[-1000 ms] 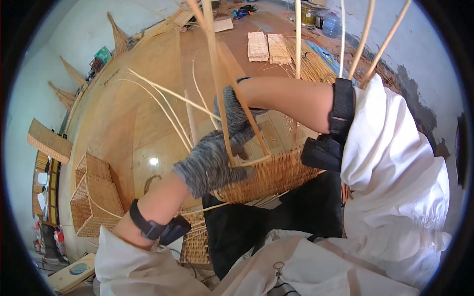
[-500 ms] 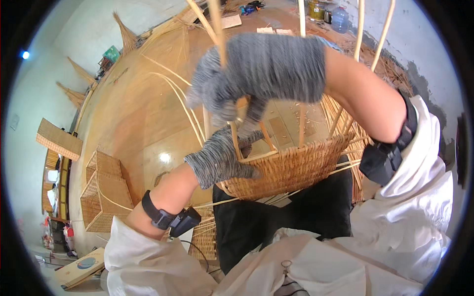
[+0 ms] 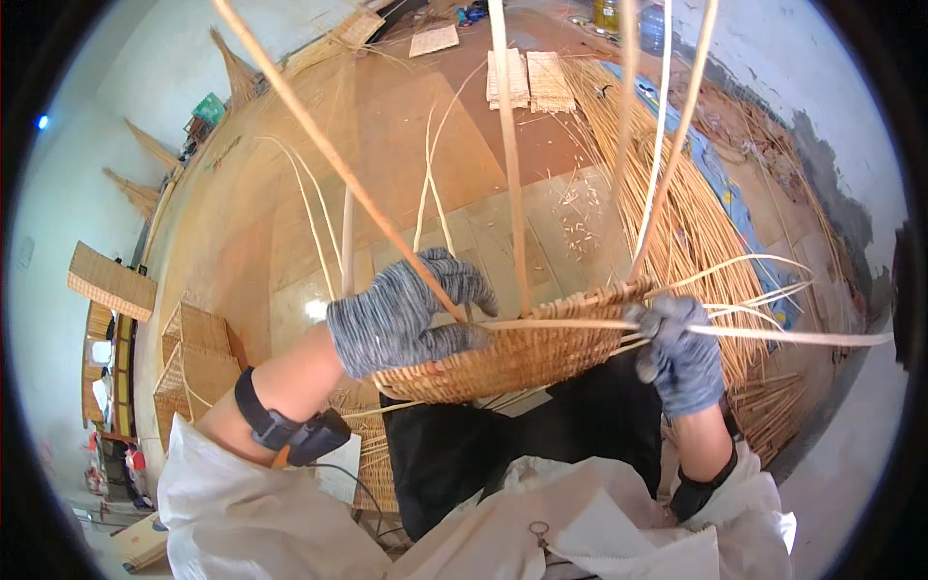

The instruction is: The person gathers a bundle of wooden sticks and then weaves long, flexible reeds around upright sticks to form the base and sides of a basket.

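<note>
A half-woven wicker basket (image 3: 522, 365) rests across my lap, with tall upright stakes (image 3: 510, 174) rising from its rim. My left hand (image 3: 411, 314), in a grey knitted glove, grips the basket's left end, its thumb and fingers around the foot of a slanting stake (image 3: 329, 155). A pale willow rod (image 3: 561, 324) runs from beside the left thumb along the rim to the right. My right hand (image 3: 679, 353), gloved alike, is closed on this rod just past the basket's right end. The rod's free end (image 3: 831, 338) sticks out beyond the hand.
A large bundle of willow rods (image 3: 667, 203) lies on the floor to the right. Woven panels (image 3: 549, 82) lie at the back. Finished wicker baskets (image 3: 198, 358) stand at the left. Long loose rods loop out beside my right hand. Shavings (image 3: 585, 217) litter the floor ahead.
My right hand has swung from above the left hand, across the stakes, down to the right, drawing the rod along the rim. The left hand stays at the basket's left end.
</note>
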`<state>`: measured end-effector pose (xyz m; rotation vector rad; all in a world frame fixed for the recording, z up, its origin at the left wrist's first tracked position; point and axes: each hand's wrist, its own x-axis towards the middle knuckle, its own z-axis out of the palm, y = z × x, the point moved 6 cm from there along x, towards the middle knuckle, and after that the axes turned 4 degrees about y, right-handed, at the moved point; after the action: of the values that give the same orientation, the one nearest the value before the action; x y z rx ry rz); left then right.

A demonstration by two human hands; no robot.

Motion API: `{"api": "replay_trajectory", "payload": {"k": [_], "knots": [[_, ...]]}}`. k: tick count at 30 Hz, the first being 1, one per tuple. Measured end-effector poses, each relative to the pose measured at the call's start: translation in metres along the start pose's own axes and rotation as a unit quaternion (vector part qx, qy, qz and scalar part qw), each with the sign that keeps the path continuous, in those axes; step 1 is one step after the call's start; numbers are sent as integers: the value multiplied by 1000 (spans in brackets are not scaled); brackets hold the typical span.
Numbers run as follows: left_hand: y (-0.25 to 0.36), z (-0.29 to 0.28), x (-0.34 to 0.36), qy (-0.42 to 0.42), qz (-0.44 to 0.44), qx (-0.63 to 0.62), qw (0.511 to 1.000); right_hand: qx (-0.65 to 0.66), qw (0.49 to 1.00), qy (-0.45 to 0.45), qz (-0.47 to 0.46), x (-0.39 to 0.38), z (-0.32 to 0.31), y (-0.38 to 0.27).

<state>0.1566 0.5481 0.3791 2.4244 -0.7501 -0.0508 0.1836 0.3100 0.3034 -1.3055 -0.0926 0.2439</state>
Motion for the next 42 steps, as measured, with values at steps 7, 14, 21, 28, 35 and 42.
{"api": "replay_trajectory", "payload": {"k": [7,14,21,28,35,42], "knots": [[-3,13,14,-34,49,46,997,-12,999,-22,-27,11,-8,18],[-15,22,9,44,-169,-59,983,65,997,-33,-2,23,-1,21],[-27,29,8,57,-278,-92,954,6,1000,-15,19,27,4,21],[-30,21,16,91,-302,-92,944,-353,889,-180,-231,31,-28,63],[-41,25,-3,181,-361,-58,913,-348,893,-149,-244,6,79,-86],[-19,19,6,116,-145,-39,982,-753,631,7,-187,76,137,-69]]}}
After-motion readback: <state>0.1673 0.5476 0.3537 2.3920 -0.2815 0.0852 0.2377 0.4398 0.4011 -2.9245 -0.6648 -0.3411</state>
